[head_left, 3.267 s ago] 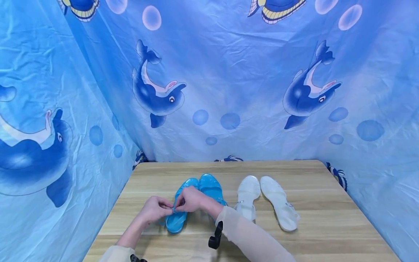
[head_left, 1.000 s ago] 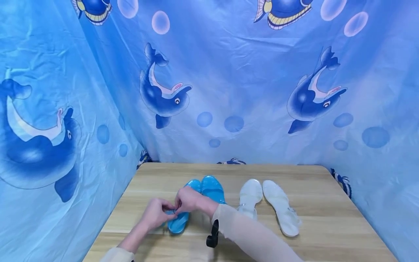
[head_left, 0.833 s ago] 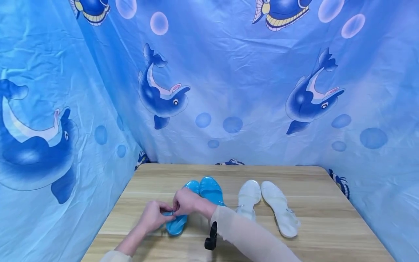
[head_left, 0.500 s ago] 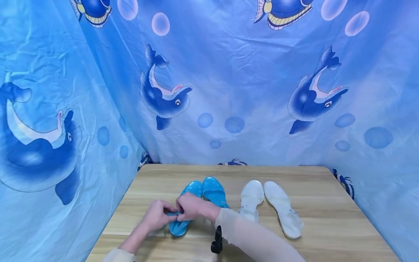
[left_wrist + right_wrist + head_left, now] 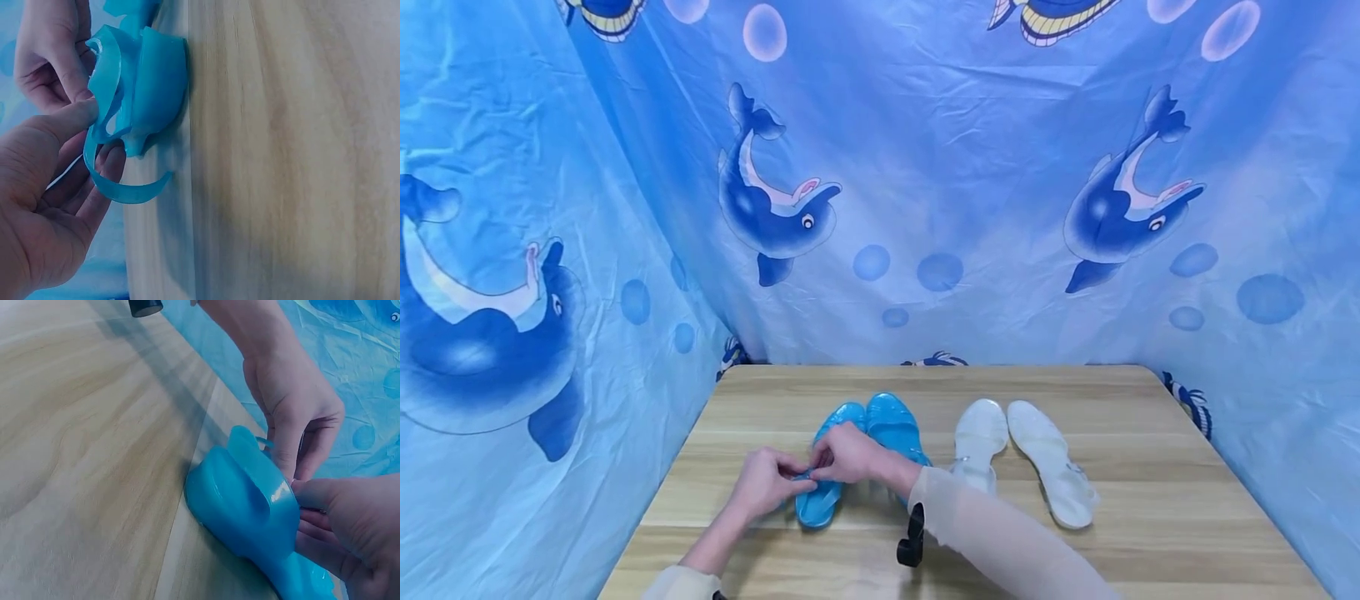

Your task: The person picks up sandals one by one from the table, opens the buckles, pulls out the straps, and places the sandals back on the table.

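Observation:
A blue jelly sandal [image 5: 817,510] stands on the table, the left one of a pair, toe away from me. My left hand [image 5: 763,483] pinches its ankle strap [image 5: 111,81] between thumb and fingers; the loose strap end [image 5: 134,192] curls out below those fingers in the left wrist view. Fingertip to fingertip with it, my right hand [image 5: 848,454] pinches the same strap at its fastening, which the fingers hide. In the right wrist view both hands meet beside the sandal's heel [image 5: 219,487]. The other blue sandal [image 5: 891,421] stands alongside, partly behind my right wrist.
Right of the blue pair, a white sandal [image 5: 981,429] is partly covered by my right sleeve [image 5: 992,525], and a second white sandal [image 5: 1052,467] lies beside it. The wooden table [image 5: 1165,517] is bounded by blue dolphin-print curtains [image 5: 895,208].
Both hands stay at the left blue sandal's strap, their fingers shifting slightly over it. The head view has tilted a little. The other sandals stay in place.

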Motion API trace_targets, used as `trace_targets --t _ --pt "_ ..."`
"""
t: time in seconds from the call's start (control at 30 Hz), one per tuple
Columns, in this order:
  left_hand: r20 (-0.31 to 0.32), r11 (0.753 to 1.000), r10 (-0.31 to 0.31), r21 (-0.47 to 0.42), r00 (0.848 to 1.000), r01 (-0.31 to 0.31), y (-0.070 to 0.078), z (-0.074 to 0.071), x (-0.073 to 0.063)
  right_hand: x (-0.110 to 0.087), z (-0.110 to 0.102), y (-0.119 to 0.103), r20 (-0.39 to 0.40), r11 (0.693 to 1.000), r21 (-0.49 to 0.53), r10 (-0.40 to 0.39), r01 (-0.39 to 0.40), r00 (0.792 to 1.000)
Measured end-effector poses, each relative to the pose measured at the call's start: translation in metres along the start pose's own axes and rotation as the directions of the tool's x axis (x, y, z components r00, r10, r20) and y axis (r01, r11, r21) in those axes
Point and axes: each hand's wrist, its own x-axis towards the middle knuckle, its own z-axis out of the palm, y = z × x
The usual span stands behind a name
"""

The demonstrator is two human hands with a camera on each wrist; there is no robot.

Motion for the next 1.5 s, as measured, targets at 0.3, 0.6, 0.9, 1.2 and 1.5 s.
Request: trace_targets --t 0.3,0.6,0.9,1.2,1.5 --pt "0.012 1.000 0.003 0.010 1.000 -0.003 0.0021 0.0023 0.0020 -0.0044 0.0035 0.0055 -0.014 0.998 0.050 0.047 -0.046 0.999" --pt "-0.016 0.998 -0.054 -0.045 0.998 0.053 0.0001 0.0019 0.0014 -0.0018 0.0024 0.0030 -0.031 0.998 0.062 0.015 -0.014 0.999" --pt "0.012 1.000 -0.026 -0.014 1.000 0.027 0.0018 0.0038 0.0086 -0.0030 -0.0001 0.0072 -0.020 0.998 0.047 0.051 -0.050 0.999" --pt "0.018 0.999 -0.036 -0.019 0.999 0.037 -0.0011 0.0020 0.0086 -0.0010 0.0052 0.0088 -0.052 0.993 0.109 0.040 -0.034 0.998" --pt "0.017 1.000 0.001 -0.015 1.000 -0.001 -0.0018 0.0027 0.0092 0.0004 0.0061 0.0067 -0.065 0.992 0.120 0.042 -0.033 0.997"
